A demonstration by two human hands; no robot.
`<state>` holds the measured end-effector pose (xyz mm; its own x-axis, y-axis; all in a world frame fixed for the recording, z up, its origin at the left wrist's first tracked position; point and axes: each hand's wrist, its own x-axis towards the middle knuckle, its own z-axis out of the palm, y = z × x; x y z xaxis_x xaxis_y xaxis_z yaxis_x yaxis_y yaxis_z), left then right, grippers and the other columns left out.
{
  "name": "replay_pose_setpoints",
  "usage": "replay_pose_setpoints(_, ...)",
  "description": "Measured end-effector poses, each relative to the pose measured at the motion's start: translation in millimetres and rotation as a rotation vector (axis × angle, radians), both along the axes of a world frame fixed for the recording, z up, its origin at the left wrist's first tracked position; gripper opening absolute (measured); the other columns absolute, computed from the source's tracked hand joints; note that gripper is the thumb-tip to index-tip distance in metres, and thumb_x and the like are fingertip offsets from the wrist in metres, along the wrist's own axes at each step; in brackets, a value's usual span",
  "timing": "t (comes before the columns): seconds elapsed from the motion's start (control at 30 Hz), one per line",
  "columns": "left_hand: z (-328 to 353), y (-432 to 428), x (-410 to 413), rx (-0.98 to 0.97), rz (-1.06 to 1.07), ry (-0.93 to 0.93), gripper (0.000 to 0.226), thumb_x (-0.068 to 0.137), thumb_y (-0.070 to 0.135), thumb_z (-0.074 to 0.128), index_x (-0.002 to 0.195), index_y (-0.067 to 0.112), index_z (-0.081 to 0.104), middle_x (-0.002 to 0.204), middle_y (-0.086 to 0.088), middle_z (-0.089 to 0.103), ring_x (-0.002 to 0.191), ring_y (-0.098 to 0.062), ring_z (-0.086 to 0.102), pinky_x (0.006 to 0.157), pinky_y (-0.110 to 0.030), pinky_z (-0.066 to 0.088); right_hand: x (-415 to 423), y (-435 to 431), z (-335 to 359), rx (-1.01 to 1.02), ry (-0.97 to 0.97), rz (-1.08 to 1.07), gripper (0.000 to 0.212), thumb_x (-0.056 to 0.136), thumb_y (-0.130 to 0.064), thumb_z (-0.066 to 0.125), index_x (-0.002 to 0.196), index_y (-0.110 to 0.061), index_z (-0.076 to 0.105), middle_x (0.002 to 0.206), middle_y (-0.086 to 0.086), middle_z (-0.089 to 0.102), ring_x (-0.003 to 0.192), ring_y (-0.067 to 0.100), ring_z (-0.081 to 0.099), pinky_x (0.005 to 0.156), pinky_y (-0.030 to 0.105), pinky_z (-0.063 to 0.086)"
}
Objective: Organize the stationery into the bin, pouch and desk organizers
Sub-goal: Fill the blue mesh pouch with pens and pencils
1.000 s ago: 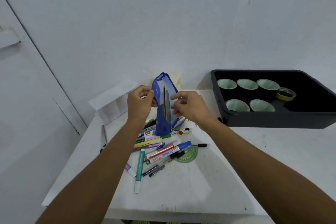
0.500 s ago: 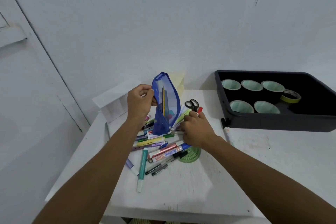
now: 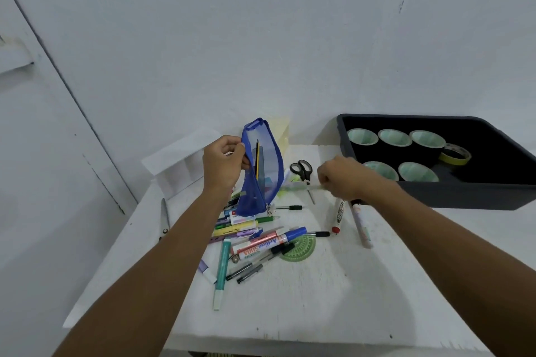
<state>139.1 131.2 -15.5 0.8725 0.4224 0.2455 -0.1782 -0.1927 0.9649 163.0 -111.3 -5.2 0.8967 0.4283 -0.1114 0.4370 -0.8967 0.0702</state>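
Observation:
My left hand [image 3: 222, 165] pinches the open edge of a blue mesh pouch [image 3: 268, 171] and holds it upright over the table; a yellow pencil stands inside. To its right, my right hand [image 3: 343, 180] is curled round the end of a pale green pen-like item [image 3: 293, 187] lying just above the table. Below the pouch lies a pile of pens and markers [image 3: 261, 243]. A black bin [image 3: 464, 197] at the right holds several black tape rolls [image 3: 394, 138] and a yellow one [image 3: 455, 153]. A white desk organizer [image 3: 179, 159] stands at the back left.
Black-handled scissors [image 3: 302, 169] lie between pouch and right hand. A red-capped marker [image 3: 338, 214] and a patterned pen [image 3: 361, 226] lie under my right wrist. A green round protractor [image 3: 298, 252] sits mid-table, metal scissors [image 3: 164, 217] at the left edge, yellow notes [image 3: 282, 133] behind the pouch.
My right hand left the pouch's opening, dropped to the items beside the scissors, and has moved right with a pale green item. The left hand keeps holding the pouch upright.

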Motion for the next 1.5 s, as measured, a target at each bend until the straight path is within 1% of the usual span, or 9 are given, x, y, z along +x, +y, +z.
replay_pose_setpoints(0.17, 1, -3, 2, 0.004, 0.01, -0.001, 0.011, 0.091, 0.005, 0.056, 0.091, 0.005, 0.067, 0.072, -0.006, 0.067, 0.053, -0.017, 0.061, 0.058, -0.034, 0.057, -5, -11, 24, 0.379, -0.038, -0.126, 0.013, 0.089, -0.025, 0.062, 0.091, -0.014, 0.069, 0.086, 0.001, 0.069, 0.075, 0.016, 0.063, 0.071, 0.033, 0.056)
replay_pose_setpoints(0.3, 4, -7, 1, -0.013, -0.003, -0.003, 0.011, 0.09, 0.004, 0.055, 0.089, 0.006, 0.067, 0.07, -0.007, 0.067, 0.052, -0.017, 0.059, 0.056, -0.032, 0.056, -23, 13, 36, 0.782, 0.162, -0.184, 0.011, 0.085, -0.02, 0.07, 0.079, -0.011, 0.071, 0.07, 0.0, 0.072, 0.06, 0.008, 0.066, 0.057, 0.018, 0.051)
replay_pose_setpoints(0.57, 7, -18, -6, -0.042, -0.031, -0.017, 0.011, 0.089, 0.001, 0.056, 0.086, 0.004, 0.066, 0.068, -0.009, 0.066, 0.05, -0.017, 0.058, 0.053, -0.03, 0.053, -27, 67, 20, 1.159, 0.388, -0.227, 0.015, 0.088, -0.013, 0.068, 0.09, 0.002, 0.071, 0.077, 0.019, 0.073, 0.061, 0.022, 0.068, 0.058, 0.025, 0.058)
replay_pose_setpoints(0.77, 19, 6, -6, -0.026, 0.018, -0.029, 0.014, 0.089, 0.003, 0.055, 0.083, 0.011, 0.066, 0.07, -0.007, 0.068, 0.052, -0.018, 0.06, 0.055, -0.031, 0.056, -15, 57, -17, 0.853, -0.096, -0.205, 0.015, 0.093, -0.018, 0.059, 0.084, -0.016, 0.07, 0.075, -0.001, 0.068, 0.063, 0.009, 0.059, 0.064, 0.025, 0.05)
replay_pose_setpoints(1.0, 18, 17, -9, 0.026, 0.045, -0.03, 0.021, 0.091, 0.005, 0.056, 0.078, 0.019, 0.064, 0.069, -0.004, 0.067, 0.054, -0.016, 0.062, 0.056, -0.031, 0.057, -26, 72, -58, 0.427, 0.218, 0.114, 0.016, 0.085, -0.02, 0.069, 0.1, -0.021, 0.074, 0.107, -0.005, 0.071, 0.1, 0.01, 0.06, 0.09, 0.033, 0.052)
replay_pose_setpoints(1.23, 13, 24, -11, 0.011, 0.056, -0.009, 0.014, 0.092, 0.008, 0.056, 0.084, 0.015, 0.066, 0.073, -0.005, 0.069, 0.056, -0.016, 0.062, 0.056, -0.027, 0.056, -27, 65, -65, 0.351, 0.172, 0.054, 0.016, 0.091, -0.022, 0.059, 0.097, -0.018, 0.073, 0.097, -0.001, 0.07, 0.088, 0.018, 0.063, 0.078, 0.034, 0.055)
replay_pose_setpoints(1.33, 13, 23, -8, 0.01, 0.056, -0.018, 0.02, 0.091, 0.005, 0.056, 0.079, 0.018, 0.065, 0.069, -0.004, 0.067, 0.055, -0.017, 0.061, 0.057, -0.031, 0.057, -27, 54, -64, 0.377, 0.227, 0.055, 0.019, 0.088, -0.029, 0.066, 0.103, -0.018, 0.07, 0.095, -0.007, 0.066, 0.081, 0.01, 0.058, 0.071, 0.029, 0.051)
replay_pose_setpoints(1.4, 13, 22, -6, 0.005, 0.053, -0.019, 0.018, 0.091, 0.005, 0.056, 0.08, 0.017, 0.065, 0.069, -0.005, 0.067, 0.055, -0.018, 0.061, 0.06, -0.034, 0.058, -29, 60, -65, 0.396, 0.261, 0.064, 0.03, 0.085, -0.032, 0.07, 0.113, -0.019, 0.068, 0.103, -0.006, 0.066, 0.086, 0.009, 0.058, 0.077, 0.029, 0.051)
replay_pose_setpoints(1.5, 14, 22, -6, 0.001, 0.049, -0.015, 0.02, 0.09, 0.004, 0.055, 0.079, 0.018, 0.065, 0.069, -0.006, 0.067, 0.055, -0.019, 0.061, 0.058, -0.033, 0.057, -33, 77, -71, 0.376, 0.245, 0.056, 0.02, 0.085, -0.027, 0.069, 0.104, -0.021, 0.069, 0.106, 0.0, 0.068, 0.094, 0.017, 0.061, 0.083, 0.037, 0.055)
